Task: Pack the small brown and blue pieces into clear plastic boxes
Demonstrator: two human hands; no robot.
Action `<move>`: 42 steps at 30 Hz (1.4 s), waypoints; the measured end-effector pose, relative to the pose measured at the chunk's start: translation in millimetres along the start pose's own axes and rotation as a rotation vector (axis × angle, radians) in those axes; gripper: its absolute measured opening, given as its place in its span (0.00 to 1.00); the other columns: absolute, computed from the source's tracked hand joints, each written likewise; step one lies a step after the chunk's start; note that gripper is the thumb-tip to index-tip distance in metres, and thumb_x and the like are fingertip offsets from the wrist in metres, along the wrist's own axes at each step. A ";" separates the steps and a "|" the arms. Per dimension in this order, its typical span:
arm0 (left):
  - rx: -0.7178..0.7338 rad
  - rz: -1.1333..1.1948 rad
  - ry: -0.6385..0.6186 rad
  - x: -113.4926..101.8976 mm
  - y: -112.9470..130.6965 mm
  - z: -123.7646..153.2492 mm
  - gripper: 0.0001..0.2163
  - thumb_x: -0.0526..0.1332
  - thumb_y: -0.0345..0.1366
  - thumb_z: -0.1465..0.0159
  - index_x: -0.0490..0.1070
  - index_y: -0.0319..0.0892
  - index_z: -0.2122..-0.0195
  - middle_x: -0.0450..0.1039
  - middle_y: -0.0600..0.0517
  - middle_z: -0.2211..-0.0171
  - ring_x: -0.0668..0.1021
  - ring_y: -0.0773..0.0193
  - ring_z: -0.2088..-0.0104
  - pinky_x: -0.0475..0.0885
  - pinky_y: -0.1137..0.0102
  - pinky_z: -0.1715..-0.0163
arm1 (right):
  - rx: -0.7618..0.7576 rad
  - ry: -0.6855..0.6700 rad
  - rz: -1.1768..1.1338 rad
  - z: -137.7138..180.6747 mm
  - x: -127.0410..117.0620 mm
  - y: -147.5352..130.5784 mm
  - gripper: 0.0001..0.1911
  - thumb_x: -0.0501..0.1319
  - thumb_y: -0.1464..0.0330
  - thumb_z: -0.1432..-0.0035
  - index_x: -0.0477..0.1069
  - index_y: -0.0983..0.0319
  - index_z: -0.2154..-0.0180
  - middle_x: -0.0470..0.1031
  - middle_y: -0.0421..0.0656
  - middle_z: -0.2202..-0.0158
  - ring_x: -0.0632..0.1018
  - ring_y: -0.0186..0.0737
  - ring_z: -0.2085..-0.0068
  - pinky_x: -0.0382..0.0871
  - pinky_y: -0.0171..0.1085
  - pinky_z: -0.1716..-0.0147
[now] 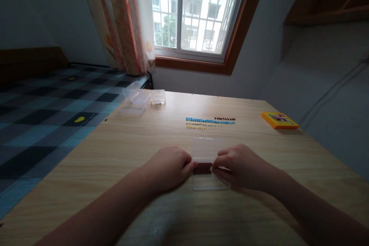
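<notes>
A small clear plastic box (208, 178) lies on the wooden table (144, 142) right in front of me, its lid tipped up and open. My left hand (170, 167) is curled at the box's left side, fingertips pinching its edge. My right hand (242, 165) pinches the right side in the same way. Something small and dark sits between my fingertips inside the box; I cannot make out what it is. Beyond the box lie rows of tiny blue, yellow and dark pieces (210, 122).
Several clear plastic containers (135, 100) and a small clear box (158, 97) stand at the table's far left. A yellow flat box (279, 120) lies at the far right. A bed with a checked cover (43, 111) runs along the left; a window (196, 11) is behind.
</notes>
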State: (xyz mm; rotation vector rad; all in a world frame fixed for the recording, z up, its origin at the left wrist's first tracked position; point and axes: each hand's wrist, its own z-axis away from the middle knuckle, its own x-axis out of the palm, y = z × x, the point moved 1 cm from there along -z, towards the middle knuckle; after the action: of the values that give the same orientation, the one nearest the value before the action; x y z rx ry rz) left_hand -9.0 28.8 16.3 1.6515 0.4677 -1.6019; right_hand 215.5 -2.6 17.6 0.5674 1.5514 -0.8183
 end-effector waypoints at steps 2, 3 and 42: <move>-0.001 0.005 -0.010 0.0 0.0 -0.1 0.18 0.53 0.41 0.32 0.76 0.42 0.74 0.77 0.48 0.75 0.74 0.61 0.75 0.61 0.69 0.75 | -0.011 0.007 0.001 -0.2 1.7 0.9 0.11 0.59 0.70 0.38 0.77 0.60 0.71 0.76 0.38 0.73 0.69 0.30 0.74 0.52 0.32 0.73; 0.000 0.006 -0.011 0.1 -0.1 -0.2 0.18 0.53 0.41 0.32 0.76 0.42 0.74 0.77 0.48 0.75 0.74 0.61 0.75 0.61 0.69 0.75 | -0.017 0.009 -0.001 -0.2 2.3 1.3 0.10 0.59 0.69 0.38 0.77 0.60 0.71 0.76 0.38 0.73 0.69 0.30 0.74 0.52 0.32 0.73; 0.006 -0.016 0.005 2.0 -1.1 -0.2 0.19 0.52 0.43 0.32 0.77 0.42 0.73 0.76 0.48 0.75 0.74 0.60 0.75 0.61 0.69 0.75 | -0.016 -0.022 -0.039 4.1 2.2 -4.7 0.11 0.58 0.71 0.40 0.78 0.60 0.71 0.75 0.38 0.75 0.68 0.29 0.76 0.52 0.32 0.74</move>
State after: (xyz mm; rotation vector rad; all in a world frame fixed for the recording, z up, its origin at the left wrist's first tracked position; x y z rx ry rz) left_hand -9.4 29.2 14.0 1.6607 0.4804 -1.6127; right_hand 214.3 -9.0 16.2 0.5166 1.5512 -0.8383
